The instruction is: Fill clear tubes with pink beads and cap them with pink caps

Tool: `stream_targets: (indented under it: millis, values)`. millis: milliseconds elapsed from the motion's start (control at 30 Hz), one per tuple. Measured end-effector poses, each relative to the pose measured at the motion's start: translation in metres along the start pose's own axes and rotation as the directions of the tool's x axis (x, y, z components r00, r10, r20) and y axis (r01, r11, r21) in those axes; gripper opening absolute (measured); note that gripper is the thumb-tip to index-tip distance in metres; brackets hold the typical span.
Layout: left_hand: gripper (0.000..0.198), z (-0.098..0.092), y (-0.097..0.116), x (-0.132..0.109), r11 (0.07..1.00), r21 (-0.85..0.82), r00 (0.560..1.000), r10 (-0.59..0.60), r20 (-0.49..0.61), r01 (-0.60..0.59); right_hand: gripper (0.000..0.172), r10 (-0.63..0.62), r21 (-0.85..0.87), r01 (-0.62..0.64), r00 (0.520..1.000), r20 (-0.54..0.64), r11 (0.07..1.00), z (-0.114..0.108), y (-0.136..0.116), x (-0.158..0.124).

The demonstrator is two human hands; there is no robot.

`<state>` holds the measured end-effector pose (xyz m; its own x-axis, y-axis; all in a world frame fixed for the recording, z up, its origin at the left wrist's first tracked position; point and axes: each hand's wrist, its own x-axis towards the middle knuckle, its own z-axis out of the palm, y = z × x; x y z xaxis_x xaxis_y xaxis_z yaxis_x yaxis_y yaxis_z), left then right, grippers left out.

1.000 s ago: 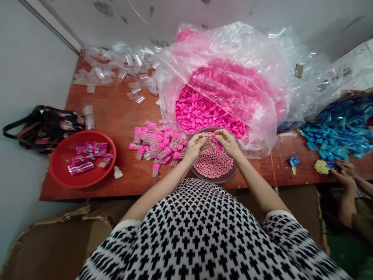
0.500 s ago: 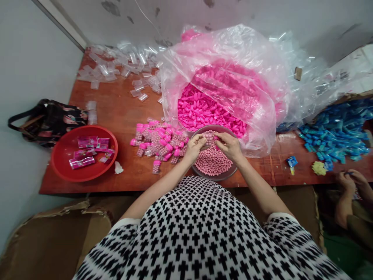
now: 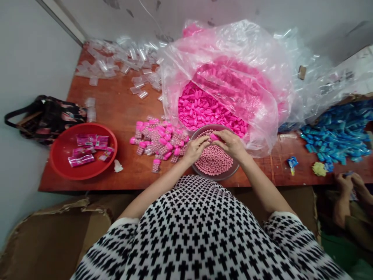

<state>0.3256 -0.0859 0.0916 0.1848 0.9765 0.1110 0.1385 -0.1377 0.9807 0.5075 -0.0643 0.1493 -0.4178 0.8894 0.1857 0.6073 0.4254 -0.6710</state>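
Both my hands meet over a grey bowl (image 3: 232, 171) full of small pink pellets (image 3: 214, 161). My left hand (image 3: 196, 148) is curled shut on a small clear vial that is mostly hidden by its fingers. My right hand (image 3: 231, 143) pinches a pink cap (image 3: 215, 137) against the vial's end. A heap of filled, pink-capped vials (image 3: 159, 140) lies just left of the bowl. Behind the bowl a big clear plastic bag (image 3: 262, 116) holds a mass of loose pink caps (image 3: 204, 111).
A red basin (image 3: 62, 165) with pink packets stands at the left, a dark handbag (image 3: 46, 116) beyond it. Empty clear vials (image 3: 116, 64) litter the table's far left. Blue packets (image 3: 338, 134) pile at the right, where another person's hands (image 3: 351, 182) work. Cardboard (image 3: 52, 233) lies below the wooden table (image 3: 116, 112).
My right hand has brought the pink cap onto the vial's end and my hands have closed together. The other person's hands have drawn back toward the table's edge.
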Motion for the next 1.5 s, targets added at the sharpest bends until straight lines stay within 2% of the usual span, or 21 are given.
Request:
stream_targets:
  millis: [133,233,433,500,600,700,767,833,900,933,1000,1067,1133,1200,1267,1367,1433,1500]
  values:
    - [0.03,-0.001,0.002,0.001,1.0,-0.017,1.0,-0.001,-0.006,0.001,0.029,0.075,0.197,-0.076,0.997,0.011,0.977,-0.003,-0.004,0.003]
    - [0.03,-0.001,0.002,0.002,1.0,-0.02,1.0,0.0,0.016,0.0,0.029,0.133,0.275,-0.129,0.991,0.004,0.953,0.0,-0.004,0.005]
    - [0.027,-0.002,0.001,0.0,0.997,-0.063,0.999,-0.042,-0.006,0.041,0.031,0.24,0.389,-0.275,0.961,0.137,0.879,0.001,0.001,0.005]
    - [0.027,-0.003,0.002,-0.001,0.997,-0.055,0.999,-0.048,-0.014,0.047,0.029,0.218,0.343,-0.252,0.967,0.135,0.905,-0.001,-0.001,0.003]
    - [0.026,-0.002,0.005,-0.003,0.998,-0.042,0.999,-0.037,-0.002,0.036,0.024,0.127,0.161,-0.143,0.987,0.103,0.977,-0.003,-0.007,-0.003]
    - [0.025,-0.001,0.009,-0.005,1.0,-0.008,1.0,-0.007,0.002,0.007,0.018,0.04,0.016,-0.042,0.995,0.092,0.999,-0.003,-0.01,-0.007]
    - [0.025,0.0,0.01,-0.006,1.0,0.01,1.0,0.001,-0.002,-0.001,0.015,0.019,0.037,-0.023,0.996,0.088,0.999,-0.002,-0.01,-0.007]
    - [0.027,0.001,0.009,-0.006,0.999,-0.022,0.999,-0.03,-0.014,0.03,0.019,0.05,0.156,-0.062,0.996,0.079,0.986,-0.001,-0.008,-0.007]
    - [0.031,0.001,0.008,-0.007,0.988,-0.12,0.994,-0.105,-0.043,0.099,0.032,0.13,0.38,-0.162,0.986,0.108,0.911,0.0,-0.006,-0.009]
    - [0.033,0.0,0.006,-0.008,0.974,-0.182,0.987,-0.147,-0.062,0.134,0.043,0.175,0.514,-0.226,0.974,0.146,0.828,0.001,-0.005,-0.011]
    - [0.038,-0.002,0.005,-0.01,0.944,-0.278,0.976,-0.205,-0.075,0.177,0.055,0.247,0.738,-0.335,0.941,0.231,0.586,0.004,-0.003,-0.018]
    - [0.039,-0.005,0.004,-0.012,0.941,-0.289,0.976,-0.205,-0.068,0.177,0.051,0.307,0.847,-0.38,0.911,0.274,0.372,0.008,0.001,-0.025]
    - [0.036,-0.008,0.005,-0.015,0.966,-0.217,0.988,-0.15,-0.044,0.138,0.041,0.367,0.877,-0.387,0.889,0.273,0.284,0.012,0.004,-0.03]
    - [0.029,-0.009,0.008,-0.018,0.992,-0.114,0.998,-0.059,-0.003,0.058,0.039,0.389,0.862,-0.433,0.865,0.315,0.263,0.013,0.004,-0.03]
    - [0.024,-0.008,0.012,-0.02,0.999,-0.029,0.999,0.033,0.033,-0.032,0.039,0.368,0.818,-0.53,0.824,0.432,0.225,0.014,0.001,-0.028]
    - [0.023,-0.006,0.015,-0.022,0.994,0.043,0.994,0.104,0.027,-0.105,0.037,0.28,0.736,-0.672,0.725,0.629,0.084,0.015,-0.008,-0.023]
    - [0.023,-0.005,0.014,-0.023,0.992,0.064,0.993,0.112,0.028,-0.113,0.034,0.283,0.727,-0.687,0.696,0.66,-0.004,0.02,-0.014,-0.021]
    - [0.023,-0.005,0.012,-0.025,0.991,0.071,0.993,0.111,0.03,-0.113,0.031,0.345,0.752,-0.656,0.693,0.632,-0.06,0.03,-0.019,-0.021]
